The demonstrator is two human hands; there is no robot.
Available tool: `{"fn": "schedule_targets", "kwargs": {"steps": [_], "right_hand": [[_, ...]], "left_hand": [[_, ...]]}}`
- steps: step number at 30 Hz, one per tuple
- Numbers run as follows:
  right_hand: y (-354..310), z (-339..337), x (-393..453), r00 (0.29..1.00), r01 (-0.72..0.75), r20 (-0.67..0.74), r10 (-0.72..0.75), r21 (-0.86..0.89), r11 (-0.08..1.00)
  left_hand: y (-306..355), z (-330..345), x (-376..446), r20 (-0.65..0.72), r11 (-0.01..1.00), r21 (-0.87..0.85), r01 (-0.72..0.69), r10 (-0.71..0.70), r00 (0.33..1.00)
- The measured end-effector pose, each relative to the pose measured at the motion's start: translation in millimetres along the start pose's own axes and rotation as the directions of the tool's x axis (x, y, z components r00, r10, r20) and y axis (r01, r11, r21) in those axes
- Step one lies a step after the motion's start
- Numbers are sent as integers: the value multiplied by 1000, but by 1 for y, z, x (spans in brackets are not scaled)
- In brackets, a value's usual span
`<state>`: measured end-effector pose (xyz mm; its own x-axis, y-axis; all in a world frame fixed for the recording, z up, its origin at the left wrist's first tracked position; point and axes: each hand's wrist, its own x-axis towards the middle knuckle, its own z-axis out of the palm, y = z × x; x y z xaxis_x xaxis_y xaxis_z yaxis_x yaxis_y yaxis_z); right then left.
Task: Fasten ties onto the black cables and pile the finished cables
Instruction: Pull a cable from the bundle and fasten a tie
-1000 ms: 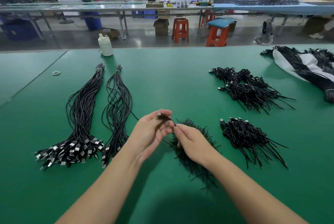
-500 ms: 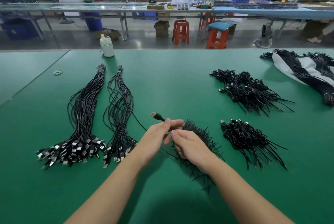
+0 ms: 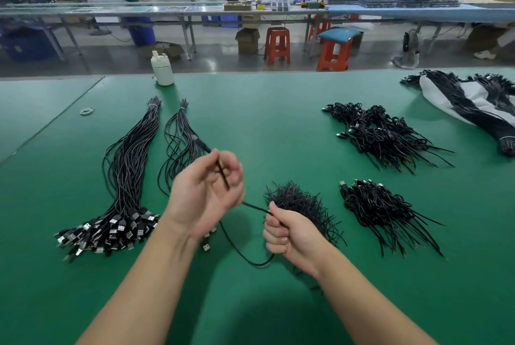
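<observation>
Both hands are up over the green table [image 3: 273,127], a single black cable [image 3: 252,207] strung between them. The left hand [image 3: 204,194] sits palm up, fingers curled, pinching the cable near its plug end, which pokes out far-left past the fingertips. The right hand [image 3: 289,233] is a tight fist clenched round the same cable; below the fist a loop sags down toward the table on the near side.

Just behind the right hand lies the heap of loose ties [image 3: 299,201], a bristly black clump. To the right of that, a near pile of tied cables [image 3: 381,211], and farther back a bigger far pile of tied cables [image 3: 381,133], well apart from the hands.

On the left, two long banded bundles stretch away: the thick bundle [image 3: 125,177] with its plugs fanned out near the left forearm, and the thinner bundle [image 3: 181,141] beside it, partly behind the left hand. A white bottle [image 3: 162,69] stands at the far edge, a rubber band [image 3: 87,111] lies far left, and a white bag with cables [image 3: 473,99] sits far right.
</observation>
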<state>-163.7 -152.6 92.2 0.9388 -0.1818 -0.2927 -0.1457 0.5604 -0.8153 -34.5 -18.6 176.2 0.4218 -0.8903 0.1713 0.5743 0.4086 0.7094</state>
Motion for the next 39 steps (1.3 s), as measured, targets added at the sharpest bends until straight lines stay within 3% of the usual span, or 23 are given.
{"fn": "schedule_targets", "kwargs": {"steps": [1, 3, 6, 8, 10, 12, 14, 18, 21, 23, 25, 28, 30, 32, 34, 35, 37, 39], "right_hand": [[1, -5, 1, 1000, -22, -13, 24, 85, 996], [0, -10, 3, 999, -46, -17, 51, 189, 981], [-5, -7, 5, 998, -65, 31, 60, 218, 974], [-7, -3, 6, 997, -71, 55, 63, 156, 985], [-6, 1, 5, 997, -62, 56, 61, 21, 998], [-1, 2, 2, 996, -58, 56, 63, -86, 995], [5, 3, 0, 996, -58, 61, 65, -123, 991], [18, 9, -4, 990, -91, 98, 105, -142, 986], [25, 17, -4, 987, -102, 122, 108, -60, 993], [25, 18, -2, 985, -112, 143, 96, 109, 988], [21, 17, -1, 982, -123, 171, 85, 227, 966], [15, 13, -1, 982, -120, 173, 80, 235, 965], [11, 9, -1, 990, -100, 121, 78, 197, 975], [8, 5, 0, 994, -74, 86, 60, 167, 983], [6, 4, 1, 995, -55, 89, 45, 119, 991], [6, 5, 0, 995, -51, 93, 43, 81, 995], [7, 7, -1, 995, -37, 94, 37, -1, 999], [10, 7, -2, 996, -22, 87, 29, -74, 997]], "left_hand": [[8, -2, -6, 138, 993, 8, 120, -120, 983], [13, -5, -13, 260, 913, 290, 288, -365, 894], [-2, -13, -18, 30, 568, 705, 425, -622, 782], [-20, -17, -18, -183, 388, 777, 496, -615, 767], [-38, -25, -18, -333, 299, 799, 522, -502, 798], [-48, -31, -20, -348, 339, 799, 497, -414, 841], [-55, -37, -21, -308, 528, 724, 444, -328, 893], [-61, -37, -14, -370, 859, 452, 239, -63, 927], [-51, -27, -6, -335, 996, 88, 10, 20, 942], [-41, -20, -8, -267, 999, 21, -40, 44, 963], [-36, -14, -14, -164, 996, 87, -18, 32, 986], [-24, -16, -23, 80, 920, 360, 153, -194, 978], [-16, -23, -29, 141, 736, 626, 258, -432, 891], [-18, -29, -32, 6, 483, 803, 348, -592, 806], [-29, -30, -31, -196, 247, 880, 406, -589, 784], [-36, -31, -31, -274, 188, 881, 434, -547, 791], [-48, -33, -31, -336, 251, 842, 478, -450, 827], [-55, -35, -29, -336, 466, 755, 461, -329, 883]]}}
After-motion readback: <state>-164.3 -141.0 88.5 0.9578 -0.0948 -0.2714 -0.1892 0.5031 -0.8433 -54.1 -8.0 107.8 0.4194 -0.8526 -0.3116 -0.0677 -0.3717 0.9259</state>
